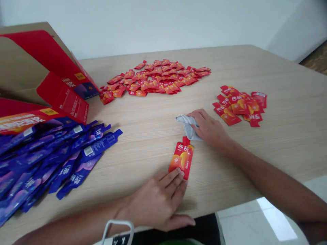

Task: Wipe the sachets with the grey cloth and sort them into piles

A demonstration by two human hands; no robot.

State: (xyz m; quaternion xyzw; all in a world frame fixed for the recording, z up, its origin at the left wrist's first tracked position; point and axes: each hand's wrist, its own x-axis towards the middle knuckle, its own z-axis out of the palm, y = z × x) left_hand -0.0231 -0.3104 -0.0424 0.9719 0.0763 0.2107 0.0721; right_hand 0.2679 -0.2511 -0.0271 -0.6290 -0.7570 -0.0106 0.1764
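Observation:
A single red and orange pouch with a narrow spout tab lies flat on the table, its tab pointing away from me. The fingertips of my left hand press on its near end, the fingers stretched out and the thumb apart. My right hand is closed around a crumpled pale grey cloth, just beyond the pouch's tab. To the right of that hand sits a small pile of similar red pouches.
A large heap of red pouches spreads along the back of the table. At left stand open red cardboard boxes, with a stack of long blue sachets in front. A pale wall rises behind.

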